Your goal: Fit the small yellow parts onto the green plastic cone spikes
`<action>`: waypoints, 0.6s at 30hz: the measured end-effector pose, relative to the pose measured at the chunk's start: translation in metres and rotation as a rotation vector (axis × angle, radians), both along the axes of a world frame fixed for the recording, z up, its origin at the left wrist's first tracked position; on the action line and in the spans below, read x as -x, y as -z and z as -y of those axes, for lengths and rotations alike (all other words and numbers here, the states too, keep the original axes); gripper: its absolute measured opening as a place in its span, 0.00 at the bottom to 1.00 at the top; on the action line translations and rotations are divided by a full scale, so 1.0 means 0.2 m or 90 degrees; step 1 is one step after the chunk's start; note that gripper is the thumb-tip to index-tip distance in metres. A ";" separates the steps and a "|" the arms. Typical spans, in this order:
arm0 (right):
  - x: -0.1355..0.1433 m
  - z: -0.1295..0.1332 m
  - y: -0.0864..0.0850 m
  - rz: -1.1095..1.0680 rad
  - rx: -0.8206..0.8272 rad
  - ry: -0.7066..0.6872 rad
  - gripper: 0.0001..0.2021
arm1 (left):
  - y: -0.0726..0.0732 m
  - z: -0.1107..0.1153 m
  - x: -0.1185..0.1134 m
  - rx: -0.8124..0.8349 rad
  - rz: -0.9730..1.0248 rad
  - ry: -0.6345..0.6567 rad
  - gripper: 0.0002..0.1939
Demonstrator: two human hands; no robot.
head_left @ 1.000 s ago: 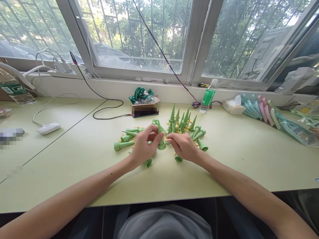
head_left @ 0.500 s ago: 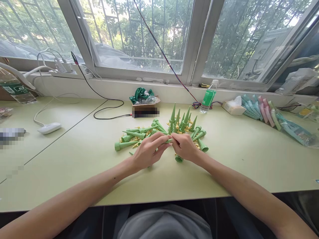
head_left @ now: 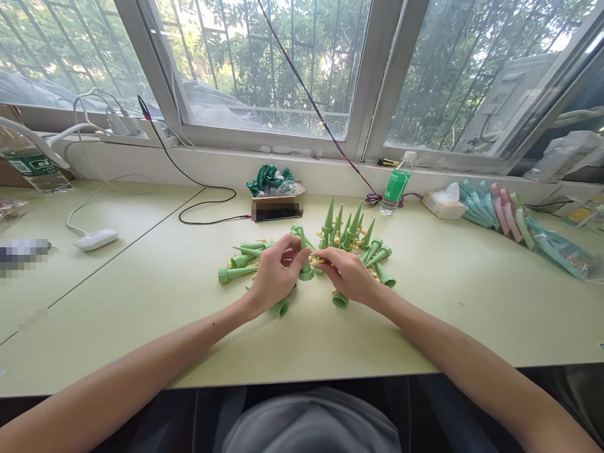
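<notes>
Two bare hands meet over a pale yellow-green table (head_left: 302, 352) by a window. The left hand (head_left: 276, 274) has its thumb and fingers closed around a hollow, pointed green plastic cone (head_left: 306, 270), held tip up, its wider ribbed base downward, just above the table. The right hand (head_left: 352, 274) pinches a small yellow plastic piece (head_left: 318, 261) between thumb and fingers at the cone's side; whether it is seated there cannot be told.

Handling this well would likely mean gripping the cone firmly by its body, so that it neither tilts nor spins, and keeping the yellow piece square to the side wall. Light, even pressure seems safest, since a slanted push could bend so slim a part.

Just behind the hands stands a cluster of upright green cones (head_left: 352, 234) with yellow pieces near their bases. More green cones (head_left: 236, 274) lie on their sides to the left.

A clear bottle with a green label (head_left: 396, 185) stands beyond; another green-labelled bottle (head_left: 35, 167) is at far left. Both labels carry pale marks, too small and blurred to read.
</notes>
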State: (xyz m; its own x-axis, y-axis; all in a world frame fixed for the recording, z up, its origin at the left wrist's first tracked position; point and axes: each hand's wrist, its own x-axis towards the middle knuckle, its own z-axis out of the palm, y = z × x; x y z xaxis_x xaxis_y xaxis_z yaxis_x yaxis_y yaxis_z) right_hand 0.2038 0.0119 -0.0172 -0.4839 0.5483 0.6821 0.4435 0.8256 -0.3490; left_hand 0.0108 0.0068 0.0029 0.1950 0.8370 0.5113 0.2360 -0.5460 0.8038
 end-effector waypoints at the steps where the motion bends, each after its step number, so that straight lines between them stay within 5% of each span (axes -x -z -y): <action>1: 0.00 0.00 0.00 0.002 -0.003 -0.005 0.08 | 0.00 0.00 0.00 -0.009 -0.007 0.001 0.10; 7: 0.00 0.01 -0.01 0.065 0.009 -0.019 0.11 | 0.02 0.01 0.01 -0.171 -0.097 -0.017 0.05; 12: 0.00 0.02 -0.01 0.093 0.018 -0.005 0.13 | 0.01 0.01 0.03 -0.371 -0.151 0.045 0.06; 18: 0.00 0.02 -0.02 0.085 0.022 -0.004 0.14 | 0.01 0.01 0.03 -0.420 -0.166 0.112 0.10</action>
State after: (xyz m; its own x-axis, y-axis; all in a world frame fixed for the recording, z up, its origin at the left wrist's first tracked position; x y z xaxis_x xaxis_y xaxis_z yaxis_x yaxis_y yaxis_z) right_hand 0.2045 0.0070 -0.0130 -0.5725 0.5666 0.5926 0.4827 0.8172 -0.3150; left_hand 0.0050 0.0041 0.0004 0.4824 0.3161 0.8169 0.2398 -0.9447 0.2238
